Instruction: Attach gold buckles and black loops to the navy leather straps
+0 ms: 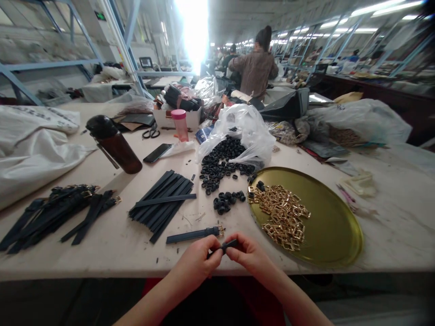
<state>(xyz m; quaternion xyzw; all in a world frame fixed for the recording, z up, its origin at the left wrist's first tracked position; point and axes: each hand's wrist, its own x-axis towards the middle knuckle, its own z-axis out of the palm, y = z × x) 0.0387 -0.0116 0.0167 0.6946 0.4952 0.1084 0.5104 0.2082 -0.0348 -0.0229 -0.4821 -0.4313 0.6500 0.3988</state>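
At the table's front edge, my left hand (203, 259) and my right hand (248, 253) both pinch a short dark strap (230, 244) between thumb and fingers. The fingers cover much of it, so its ends are partly hidden. Just beyond lies a dark strap with a gold buckle (195, 234). A pile of plain dark straps (166, 203) rests to the left of it. Farther left are several buckled straps (57, 213). Small black loops (224, 202) are heaped ahead of my hands. Gold buckles (283, 210) fill part of a round gold tray (335, 226) on the right.
A dark brown bottle (117, 145), a phone (157, 153), scissors (151, 132) and a pink-lidded cup (180, 124) stand or lie behind the straps. A clear plastic bag (244, 131) spills more loops. White cloth (34, 145) covers the left side. A person (256, 68) stands beyond the table.
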